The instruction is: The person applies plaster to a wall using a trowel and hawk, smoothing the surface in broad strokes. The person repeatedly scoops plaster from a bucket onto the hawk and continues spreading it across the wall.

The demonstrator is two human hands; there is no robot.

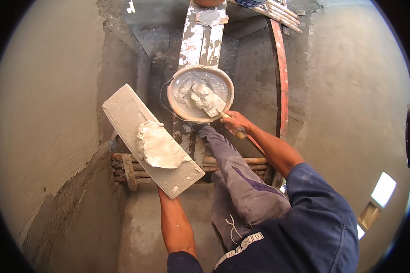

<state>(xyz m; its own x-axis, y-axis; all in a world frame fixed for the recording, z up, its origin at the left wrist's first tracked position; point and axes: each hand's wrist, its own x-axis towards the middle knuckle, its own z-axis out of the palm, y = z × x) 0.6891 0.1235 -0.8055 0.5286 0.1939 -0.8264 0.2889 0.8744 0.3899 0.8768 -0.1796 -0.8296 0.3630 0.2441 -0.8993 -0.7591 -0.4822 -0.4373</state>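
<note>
The board (126, 108) hides my left fingers; I can't tell their grip. My right fingers (232, 121) hold a trowel (213, 109); my shirt (316, 214) bears lettering (243, 245).

Patchy white planking (192, 48), bearing one bucket (230, 93). Beyond the bucket: one flat scrap (212, 18), then one reddish-brown rounded object (208, 2).

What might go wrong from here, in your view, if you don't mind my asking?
The pale heap could slide off the flat board, which shows no raised rim. The bucket might tip if knocked, since it looks wider than the plank beneath it. Mix could also drip over the bucket's rim from the trowel in the right hand.
</note>
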